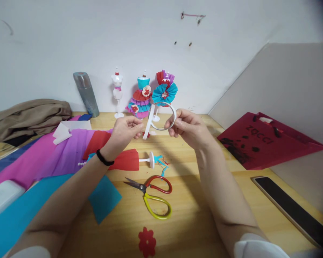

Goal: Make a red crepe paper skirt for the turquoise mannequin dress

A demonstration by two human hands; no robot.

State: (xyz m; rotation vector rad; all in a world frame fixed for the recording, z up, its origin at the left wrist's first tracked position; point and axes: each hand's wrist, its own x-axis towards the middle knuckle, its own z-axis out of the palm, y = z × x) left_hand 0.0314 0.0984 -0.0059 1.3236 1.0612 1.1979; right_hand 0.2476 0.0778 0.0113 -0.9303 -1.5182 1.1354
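Observation:
My right hand holds a roll of white double-sided tape upright between thumb and fingers, above the tabletop. A short white strip hangs from the roll's left side. At its lower end, the pinched fingers of my left hand meet the strip. Below my hands, a small dress form in a red paper skirt lies on its side, its white base pointing right. Scissors with one red and one yellow handle lie open nearer me. A red paper flower lies at the front.
Several dress forms, two in paper dresses, stand by the wall beside a thermos. Purple crepe paper, blue paper and brown cloth lie left. A red bag and a phone are right.

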